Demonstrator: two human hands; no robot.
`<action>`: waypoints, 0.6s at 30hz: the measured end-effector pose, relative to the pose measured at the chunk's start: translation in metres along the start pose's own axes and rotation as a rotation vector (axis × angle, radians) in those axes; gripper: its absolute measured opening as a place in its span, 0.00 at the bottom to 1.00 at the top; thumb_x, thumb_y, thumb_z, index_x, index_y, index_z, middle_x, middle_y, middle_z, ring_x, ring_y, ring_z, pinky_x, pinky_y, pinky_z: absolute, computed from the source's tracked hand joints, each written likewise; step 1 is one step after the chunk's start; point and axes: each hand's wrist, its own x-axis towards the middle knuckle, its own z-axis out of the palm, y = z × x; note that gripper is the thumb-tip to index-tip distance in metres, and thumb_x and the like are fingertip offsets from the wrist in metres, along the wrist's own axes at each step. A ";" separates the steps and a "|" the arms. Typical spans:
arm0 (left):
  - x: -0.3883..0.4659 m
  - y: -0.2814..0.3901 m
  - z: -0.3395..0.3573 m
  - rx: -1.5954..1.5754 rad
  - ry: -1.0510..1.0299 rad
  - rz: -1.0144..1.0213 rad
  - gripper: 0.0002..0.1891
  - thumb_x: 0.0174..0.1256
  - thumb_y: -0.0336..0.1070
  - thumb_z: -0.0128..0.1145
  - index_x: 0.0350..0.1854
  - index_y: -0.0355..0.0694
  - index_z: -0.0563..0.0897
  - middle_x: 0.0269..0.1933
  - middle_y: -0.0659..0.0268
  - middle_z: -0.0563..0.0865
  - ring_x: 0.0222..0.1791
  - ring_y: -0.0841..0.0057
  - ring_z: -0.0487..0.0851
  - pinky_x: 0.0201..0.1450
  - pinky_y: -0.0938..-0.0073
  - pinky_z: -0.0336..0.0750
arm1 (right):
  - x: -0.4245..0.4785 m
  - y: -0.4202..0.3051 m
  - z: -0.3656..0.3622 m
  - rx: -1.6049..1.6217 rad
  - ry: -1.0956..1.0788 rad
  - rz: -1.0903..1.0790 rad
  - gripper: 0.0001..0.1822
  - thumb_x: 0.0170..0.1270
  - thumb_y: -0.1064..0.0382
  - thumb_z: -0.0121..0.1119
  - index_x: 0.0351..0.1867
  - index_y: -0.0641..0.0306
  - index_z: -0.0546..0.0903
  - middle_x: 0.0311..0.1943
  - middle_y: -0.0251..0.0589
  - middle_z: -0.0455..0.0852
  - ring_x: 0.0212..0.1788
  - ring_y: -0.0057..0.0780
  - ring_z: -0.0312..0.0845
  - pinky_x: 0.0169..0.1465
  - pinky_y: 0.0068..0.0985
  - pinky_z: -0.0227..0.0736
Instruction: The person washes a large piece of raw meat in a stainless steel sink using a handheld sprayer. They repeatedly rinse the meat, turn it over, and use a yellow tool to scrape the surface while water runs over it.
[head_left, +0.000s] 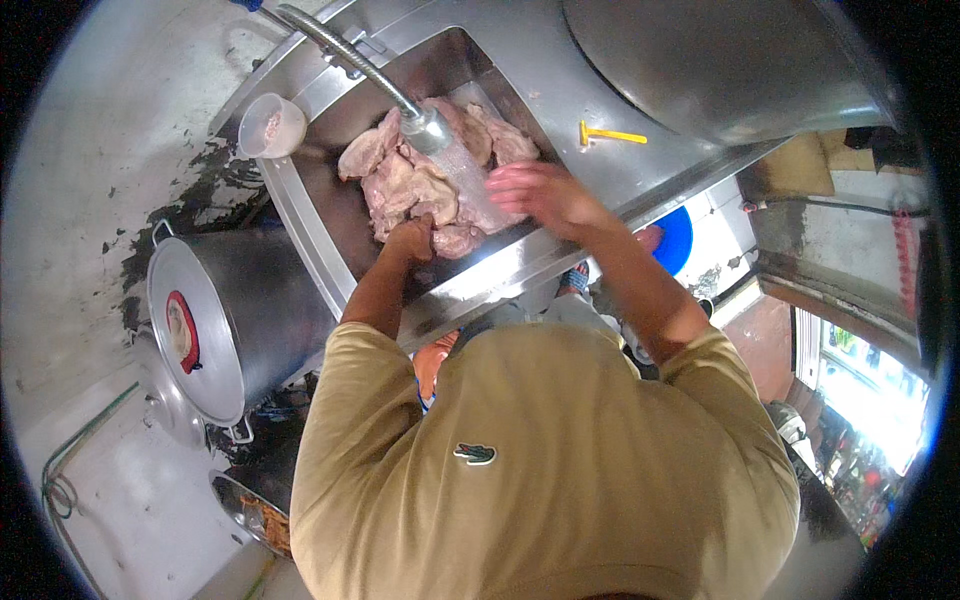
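Observation:
Several pale pieces of raw meat (409, 184) lie heaped in a stainless-steel sink (319, 195). Water sprays over them from a spray head (427, 131) on a flexible metal hose. My left hand (412, 238) is at the near left edge of the heap, touching the meat; its fingertips are partly hidden, so its hold is unclear. My right hand (536, 195), slightly blurred, is beside the spray at the heap's right side, fingers extended and pointing left. Whether it touches the meat cannot be told.
A yellow razor (615, 136) lies on the steel counter right of the sink, near a large metal vessel (727, 67). A translucent plastic cup (272, 126) stands on the sink's left rim. Left of the sink is a large lidded aluminium pot (262, 300). A blue basin (675, 238) is below the counter.

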 end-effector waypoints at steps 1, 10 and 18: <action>0.002 -0.005 0.002 -0.002 0.042 0.031 0.22 0.54 0.40 0.60 0.53 0.42 0.78 0.46 0.51 0.86 0.50 0.55 0.85 0.54 0.57 0.78 | 0.031 0.031 -0.012 0.023 0.022 0.081 0.22 0.74 0.55 0.47 0.57 0.72 0.75 0.53 0.52 0.82 0.56 0.39 0.79 0.63 0.39 0.71; -0.017 0.040 -0.042 0.200 0.099 0.250 0.13 0.49 0.39 0.64 0.37 0.41 0.87 0.40 0.51 0.88 0.44 0.56 0.87 0.49 0.56 0.81 | 0.119 0.045 0.023 0.412 -0.103 0.232 0.16 0.74 0.61 0.40 0.52 0.66 0.76 0.34 0.42 0.83 0.31 0.31 0.79 0.30 0.26 0.75; -0.049 0.029 -0.140 -0.799 0.390 0.141 0.21 0.54 0.34 0.70 0.51 0.34 0.84 0.47 0.52 0.89 0.45 0.65 0.88 0.51 0.69 0.78 | 0.083 0.014 0.008 -0.888 0.433 -0.169 0.23 0.60 0.65 0.62 0.58 0.64 0.75 0.40 0.42 0.84 0.42 0.30 0.80 0.48 0.30 0.75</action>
